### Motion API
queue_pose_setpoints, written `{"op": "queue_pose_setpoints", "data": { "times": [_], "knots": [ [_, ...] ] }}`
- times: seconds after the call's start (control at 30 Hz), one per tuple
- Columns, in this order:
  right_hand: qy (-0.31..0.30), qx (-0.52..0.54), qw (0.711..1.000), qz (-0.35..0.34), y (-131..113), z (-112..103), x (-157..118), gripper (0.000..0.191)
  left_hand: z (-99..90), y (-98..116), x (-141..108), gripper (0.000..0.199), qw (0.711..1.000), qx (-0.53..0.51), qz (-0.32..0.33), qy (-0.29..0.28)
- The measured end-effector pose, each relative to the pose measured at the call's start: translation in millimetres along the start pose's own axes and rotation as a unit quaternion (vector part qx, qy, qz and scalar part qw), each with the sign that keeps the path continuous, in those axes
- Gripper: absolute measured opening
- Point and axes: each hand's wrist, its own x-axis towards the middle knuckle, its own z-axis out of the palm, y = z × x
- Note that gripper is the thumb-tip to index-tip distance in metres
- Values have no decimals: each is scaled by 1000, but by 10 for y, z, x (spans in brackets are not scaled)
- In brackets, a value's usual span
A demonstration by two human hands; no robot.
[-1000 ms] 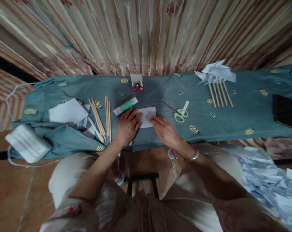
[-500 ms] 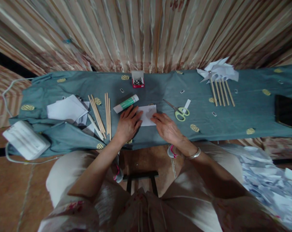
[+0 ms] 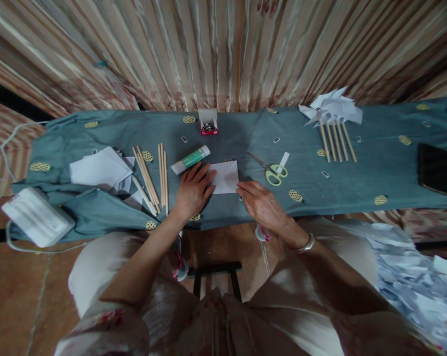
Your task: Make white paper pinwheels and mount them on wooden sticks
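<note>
Rightward since the earlier frame, the right hand has slid off the folded white paper to its lower right corner, baring more of it. Behind, a striped curtain hangs in soft pleats above the blue-green cloth, printed with yellow pineapples and rucked at left. The left hand lies palm down, fingers slightly spread, over the paper's left edge; the right hand's fingers bunch together, and I cannot tell whether they pinch the corner. White paper pinwheels with pointed blades on smooth wooden sticks lie at far right. The folded white paper sits flat between the hands, a crisp rectangle with a slanting crease near its upper right. Just above are green-handled scissors, a green-and-white glue stick and an open red-and-white box of shiny metal pieces.
</note>
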Motion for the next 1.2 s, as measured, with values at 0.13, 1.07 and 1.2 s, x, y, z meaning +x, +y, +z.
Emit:
{"op": "queue_pose_setpoints", "data": {
  "times": [0.13, 1.07, 1.2],
  "knots": [
    [7, 1, 1000, 3, -17, -8, -70, 34, 10, -12, 0, 41, 1000, 2, -1, 2],
    [178, 104, 954, 218, 373, 418, 755, 37, -49, 18, -42, 43, 1000, -5, 12, -12],
    [190, 91, 952, 222, 385, 435, 774, 32, -41, -5, -66, 44, 1000, -1, 24, -13]
  ]
}}
